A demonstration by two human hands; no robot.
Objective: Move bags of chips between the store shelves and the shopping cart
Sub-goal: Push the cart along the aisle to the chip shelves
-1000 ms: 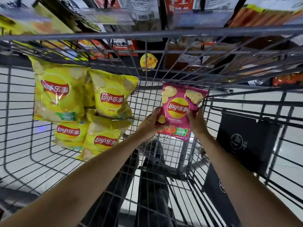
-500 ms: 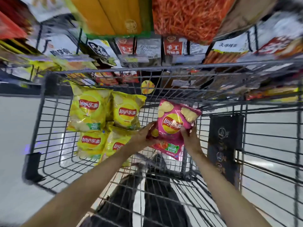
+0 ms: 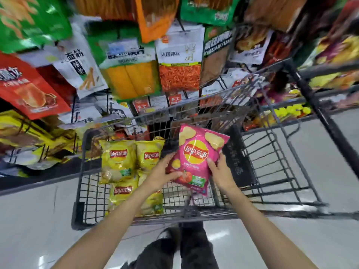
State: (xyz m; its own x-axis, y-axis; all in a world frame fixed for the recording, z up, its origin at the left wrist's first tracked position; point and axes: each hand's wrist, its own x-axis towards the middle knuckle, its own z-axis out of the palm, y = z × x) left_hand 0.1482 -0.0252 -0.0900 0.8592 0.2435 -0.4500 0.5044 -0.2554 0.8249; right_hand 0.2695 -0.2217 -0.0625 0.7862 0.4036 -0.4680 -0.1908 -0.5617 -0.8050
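I hold a pink bag of Lay's chips (image 3: pixel 196 156) above the wire shopping cart (image 3: pixel 83 183), tilted a little to the right. My left hand (image 3: pixel 162 173) grips its lower left edge, thumb on the front. My right hand (image 3: pixel 221 171) grips its lower right edge. Several yellow Lay's bags (image 3: pixel 118 162) lie in the left half of the cart, partly hidden by my left forearm. Store shelves (image 3: pixel 136 78) packed with hanging snack bags rise just beyond the cart.
A black panel (image 3: pixel 239 162) stands inside the cart on the right of the pink bag. The cart's folded child seat frame (image 3: pixel 281 171) extends right. Pale shiny floor (image 3: pixel 35 220) lies around the cart. My dark trousers and shoes (image 3: pixel 180 247) are below it.
The view has tilted up and pulled back, so more shelf shows. Both hands have lifted the pink bag higher, out above the cart's rim. The yellow bags have stayed put.
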